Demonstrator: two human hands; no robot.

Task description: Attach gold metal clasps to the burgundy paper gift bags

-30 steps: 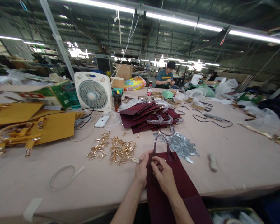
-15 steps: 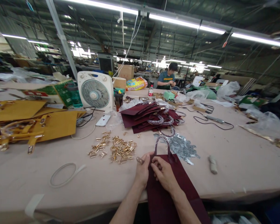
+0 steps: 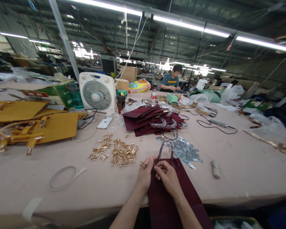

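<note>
A maroon bag panel [image 3: 188,190] lies over the table's front edge, its plastic-wrapped handle [image 3: 166,143] standing up at the top. My left hand [image 3: 145,174] is closed on the panel's upper left edge, near the handle's base. A gold metal fitting [image 3: 142,164] sticks out past the left thumb. Close beside it, my right hand [image 3: 166,175] has its fingertips pinched together against the panel. Whatever is between those fingertips is hidden. Loose gold fittings [image 3: 125,152] lie in a heap to the left, and flat silver metal plates [image 3: 187,152] are spread behind the panel on the right.
Behind the heaps sits a stack of maroon panels [image 3: 145,119]. Mustard panels [image 3: 59,125] lie at left, near a white fan [image 3: 97,93] and a phone [image 3: 104,122]. A corded tool [image 3: 218,123] and a grey roll [image 3: 215,169] are at right. A co-worker [image 3: 170,81] sits across.
The view has shifted slightly. Both hands stay at the panel's top edge; the right fingertips have drawn a little closer together beside the left thumb.
</note>
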